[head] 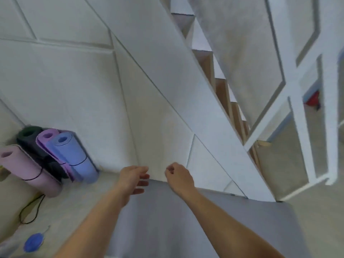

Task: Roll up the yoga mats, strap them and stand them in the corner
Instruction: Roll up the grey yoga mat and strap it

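Only two arms and two hands in shot, cut off by bottom edge. Left hand point(133, 180) bare, fingers point(142, 183) smeared by blur, outlines soft. Right hand point(178, 176) bare too, knuckles and thumb a little sharper. Left forearm point(96, 220) bare from wrist to bottom edge, slim, tapering toward wrist. Right forearm point(232, 224) same: bare all the way to bottom edge, long, slim, narrow at wrist. Fine detail on fingers and wrists too blurred to tell.
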### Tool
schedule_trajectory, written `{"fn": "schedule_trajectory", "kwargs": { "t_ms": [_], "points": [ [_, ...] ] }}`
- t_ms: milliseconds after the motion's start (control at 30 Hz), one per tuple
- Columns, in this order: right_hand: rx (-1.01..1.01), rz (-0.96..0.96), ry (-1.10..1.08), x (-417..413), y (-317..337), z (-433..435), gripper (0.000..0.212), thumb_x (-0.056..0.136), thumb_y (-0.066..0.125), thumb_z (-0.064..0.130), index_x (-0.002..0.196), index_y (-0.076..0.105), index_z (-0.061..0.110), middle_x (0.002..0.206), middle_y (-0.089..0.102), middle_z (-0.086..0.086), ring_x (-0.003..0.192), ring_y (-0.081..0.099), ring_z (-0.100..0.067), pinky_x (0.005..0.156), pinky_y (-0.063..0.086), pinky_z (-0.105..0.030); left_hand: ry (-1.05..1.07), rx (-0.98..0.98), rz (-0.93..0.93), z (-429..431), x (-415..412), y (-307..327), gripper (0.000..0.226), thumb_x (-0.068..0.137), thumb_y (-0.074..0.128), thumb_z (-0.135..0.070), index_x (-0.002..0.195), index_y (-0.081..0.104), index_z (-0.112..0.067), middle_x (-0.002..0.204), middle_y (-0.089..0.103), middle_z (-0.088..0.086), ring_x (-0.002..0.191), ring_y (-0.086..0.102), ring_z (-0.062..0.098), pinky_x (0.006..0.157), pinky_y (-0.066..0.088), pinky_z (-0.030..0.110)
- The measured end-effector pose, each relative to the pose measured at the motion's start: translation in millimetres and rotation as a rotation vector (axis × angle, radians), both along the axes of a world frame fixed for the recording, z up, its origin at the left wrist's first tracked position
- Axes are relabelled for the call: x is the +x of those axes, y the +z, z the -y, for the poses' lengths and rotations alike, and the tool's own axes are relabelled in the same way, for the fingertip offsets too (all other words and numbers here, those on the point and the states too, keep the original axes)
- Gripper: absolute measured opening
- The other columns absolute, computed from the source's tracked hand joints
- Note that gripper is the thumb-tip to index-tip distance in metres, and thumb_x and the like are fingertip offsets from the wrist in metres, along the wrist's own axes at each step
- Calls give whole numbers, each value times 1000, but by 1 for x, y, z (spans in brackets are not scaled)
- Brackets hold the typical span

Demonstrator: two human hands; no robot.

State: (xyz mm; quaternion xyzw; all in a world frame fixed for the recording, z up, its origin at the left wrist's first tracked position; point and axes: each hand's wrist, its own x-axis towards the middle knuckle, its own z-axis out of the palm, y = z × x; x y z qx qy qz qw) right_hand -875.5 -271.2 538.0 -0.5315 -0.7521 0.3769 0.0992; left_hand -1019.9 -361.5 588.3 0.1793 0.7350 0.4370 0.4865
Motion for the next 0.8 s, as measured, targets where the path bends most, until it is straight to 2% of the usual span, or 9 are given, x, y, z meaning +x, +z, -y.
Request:
{"fn": "schedule_trajectory", "kwargs": {
  "t_ms": [233, 333, 467, 600, 800],
  "points": [
    [-87, 80, -331, 253, -23, 40, 31, 102, 38, 31, 108, 61, 12, 108, 65, -7, 94, 58, -23, 80, 46, -32, -333, -97, 60, -27, 232, -34, 16, 96, 64, -25, 98, 65, -8, 96, 71, 12, 84, 68, 31, 78, 53, 41],
    [-131, 72, -513, 341, -27, 54, 28, 101, 41, 29, 112, 62, 12, 110, 66, -7, 99, 61, -24, 83, 49, -33, -440, -170, 85, -39, 322, -35, 13, 96, 65, -21, 93, 63, -8, 93, 70, 11, 88, 67, 32, 86, 51, 44],
    [-196, 15, -737, 431, -27, 77, 21, 97, 46, 31, 106, 62, 19, 106, 64, -2, 94, 64, -23, 81, 56, -37, -584, -164, 98, -47, 416, -42, 14, 98, 61, -19, 86, 61, -13, 86, 67, 9, 83, 64, 29, 75, 47, 35],
    [-215, 66, -866, 507, -40, 101, 18, 97, 46, 33, 103, 60, 25, 105, 63, 3, 91, 62, -19, 70, 48, -28, -742, -191, 93, -46, 492, -59, 11, 95, 63, -20, 87, 62, -12, 85, 69, 9, 76, 65, 27, 72, 47, 34],
    [-316, 76, -969, 612, -97, 94, 9, 94, 48, 31, 92, 57, 28, 104, 65, -1, 93, 63, -23, 83, 54, -35, -878, -295, 48, -65, 601, -100, 12, 94, 62, -17, 84, 61, -11, 80, 62, 9, 69, 59, 24, 63, 41, 28]
  ]
}}
